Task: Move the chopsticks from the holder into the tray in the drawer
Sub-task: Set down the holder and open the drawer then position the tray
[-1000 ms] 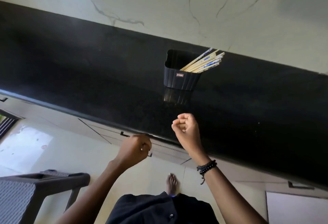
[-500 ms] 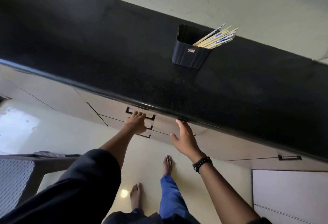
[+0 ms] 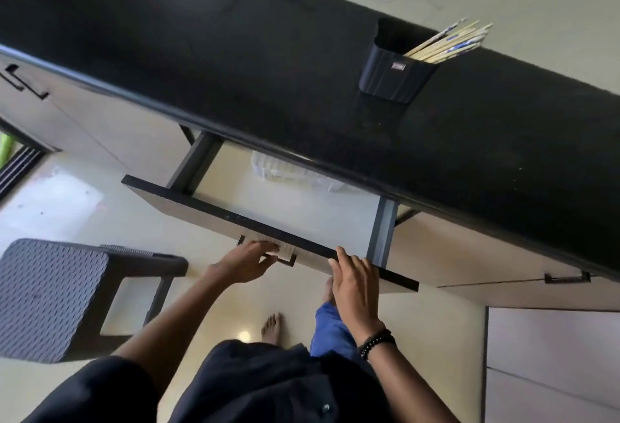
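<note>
The chopsticks (image 3: 449,43) lean bunched in the black holder (image 3: 391,73) on the surface, above the open drawer (image 3: 268,228). Light, stiff, slippery sticks; best pinched together by their protruding tops. The left hand (image 3: 245,260) curls on the drawer handle (image 3: 285,260), the right hand (image 3: 355,285) rests open on the drawer front.

The countertop (image 3: 302,87) hides most of the white tray (image 3: 285,171) and the drawer's (image 3: 302,208) rear.

We see one label only: a small rectangular tag with a red border on the front of the black holder (image 3: 391,78). Its print is too small and blurred to read. The chopsticks (image 3: 451,43) carry blue markings, not legible as text. No other signs or numbers.
</note>
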